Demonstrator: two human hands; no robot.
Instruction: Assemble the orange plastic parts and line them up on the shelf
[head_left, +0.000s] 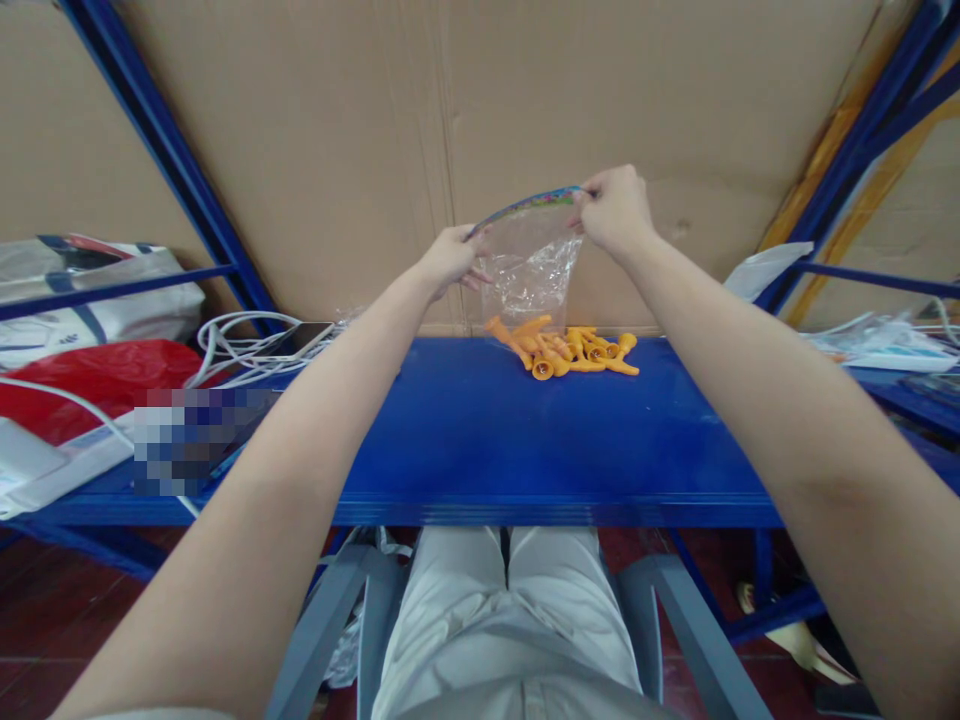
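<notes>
A clear plastic bag with a colourful top strip hangs between my hands over the back of the blue table. My left hand grips the strip's left end, its lower fingers somewhat spread. Higher up, my right hand pinches the right end. Small orange horn-shaped plastic pieces lie in a pile below on the tabletop. The bag's lower part overlaps several pieces at the pile's left; whether these are inside it or behind it I cannot tell.
A blue metal table spans the front, against a cardboard wall. At left lie white cables, a red bag and a white bag. Wrapped white items sit at right. Blue rack posts rise at both sides.
</notes>
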